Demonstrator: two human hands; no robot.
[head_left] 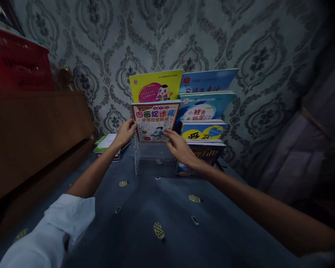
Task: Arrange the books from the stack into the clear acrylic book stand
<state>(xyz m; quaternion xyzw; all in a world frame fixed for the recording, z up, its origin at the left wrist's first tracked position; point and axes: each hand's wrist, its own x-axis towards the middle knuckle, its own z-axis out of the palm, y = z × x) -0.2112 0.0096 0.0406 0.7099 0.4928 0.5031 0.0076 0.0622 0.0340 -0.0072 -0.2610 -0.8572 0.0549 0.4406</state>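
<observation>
A brown-bordered picture book (156,118) with colourful Chinese lettering stands upright in a clear acrylic book rack (156,154). Its left edge is pinched between the fingers of my left hand (126,131). My right hand (182,149) lies against the lower right of the cover, fingers stretched out and fingertips touching it. Behind, a yellow book (156,83) rises on the rack's back tier. To the right stand a blue book (206,79), a teal book (203,106), a yellow-and-blue book (203,130) and a dark book (209,152), partly covered by my right hand.
A small stack of books (107,143) lies left of the rack on the dark blue patterned cloth (139,223). At the left are a wooden panel (39,134) and a red basket (19,59). Patterned wallpaper is behind; a tied curtain (301,137) hangs at the right.
</observation>
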